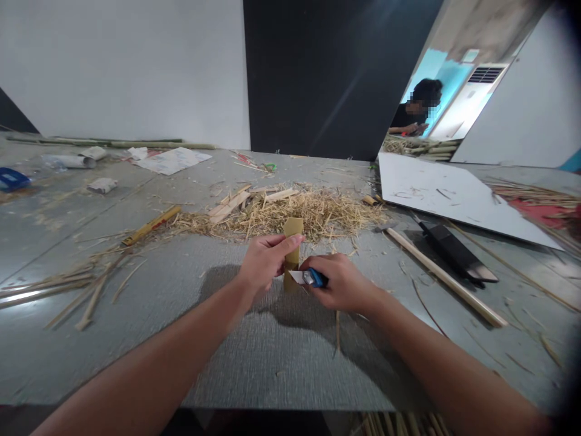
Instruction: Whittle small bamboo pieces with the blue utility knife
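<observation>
Upright in the middle of the view is a flat yellowish strip (293, 227) with a pointed top, gripped between the thumb and fingers of my left hand (264, 260). My right hand (341, 280) is closed around a blue cutter knife (318, 278). The knife's pale blade (297, 277) points left and lies against or just in front of the strip's lower part; which of the two cannot be told. Behind both hands, a heap of straw-like shavings (336, 209) spreads across the grey table (254, 369).
A yellow tool (152, 225) and thin sticks (88, 297) lie left. To the right are a wooden-handled tool (447, 278), a black tool (456, 251) and a white board (454, 197). Papers (175, 160) lie at the back left. Another person (420, 109) is at the back right.
</observation>
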Motion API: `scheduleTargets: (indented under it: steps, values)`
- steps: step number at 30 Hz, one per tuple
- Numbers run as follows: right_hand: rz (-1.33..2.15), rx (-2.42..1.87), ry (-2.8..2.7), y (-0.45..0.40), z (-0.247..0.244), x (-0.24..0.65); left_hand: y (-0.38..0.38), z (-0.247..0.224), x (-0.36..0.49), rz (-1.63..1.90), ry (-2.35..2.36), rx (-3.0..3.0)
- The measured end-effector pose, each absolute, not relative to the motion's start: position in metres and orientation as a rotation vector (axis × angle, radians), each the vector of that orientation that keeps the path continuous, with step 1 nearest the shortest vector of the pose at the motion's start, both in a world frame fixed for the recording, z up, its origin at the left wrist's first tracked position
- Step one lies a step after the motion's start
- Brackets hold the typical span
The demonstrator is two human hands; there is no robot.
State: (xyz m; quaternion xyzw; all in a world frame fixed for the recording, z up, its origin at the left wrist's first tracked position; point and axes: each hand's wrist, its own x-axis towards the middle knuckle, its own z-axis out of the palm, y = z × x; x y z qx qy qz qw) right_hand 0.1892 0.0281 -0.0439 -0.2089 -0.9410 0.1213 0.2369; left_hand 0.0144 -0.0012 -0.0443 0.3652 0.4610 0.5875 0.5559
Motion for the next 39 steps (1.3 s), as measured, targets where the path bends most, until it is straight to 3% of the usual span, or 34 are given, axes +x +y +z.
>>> scheduleTargets:
  steps: [19, 39]
  values:
    - [0.371, -0.721, -2.412, 0.027, -0.032, 0.195, -0.005, -0.043, 0.015, 1.434, 0.861, 0.877]
    - [0.032, -0.843, -2.471, 0.031, -0.024, 0.201, -0.015, -0.04, 0.017, 1.181, 0.807, 1.107]
